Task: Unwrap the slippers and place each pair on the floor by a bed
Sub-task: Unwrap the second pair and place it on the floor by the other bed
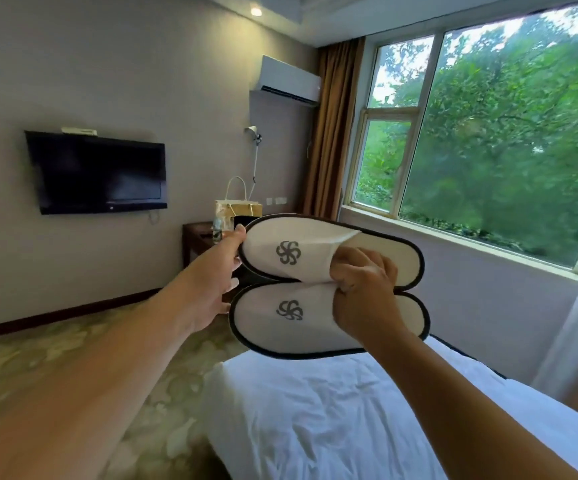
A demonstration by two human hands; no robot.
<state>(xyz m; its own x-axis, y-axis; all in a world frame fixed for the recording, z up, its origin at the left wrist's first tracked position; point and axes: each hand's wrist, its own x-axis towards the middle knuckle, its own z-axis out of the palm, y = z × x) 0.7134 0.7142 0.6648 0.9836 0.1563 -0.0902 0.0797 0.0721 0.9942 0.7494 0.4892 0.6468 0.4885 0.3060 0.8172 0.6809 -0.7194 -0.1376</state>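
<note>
Two white slippers with dark trim and grey pinwheel logos are held side by side in the air above the foot of a bed. The upper slipper and the lower slipper point their toes to the left. My right hand grips both at the edges of their uppers, fingers curled into the openings. My left hand holds the toe ends, thumb on the upper slipper's tip. No wrapper shows on them.
A bed with white sheets lies below the slippers. Patterned carpet floor spreads to the left. Behind stand a dark wooden desk with a paper bag, a wall TV and a large window.
</note>
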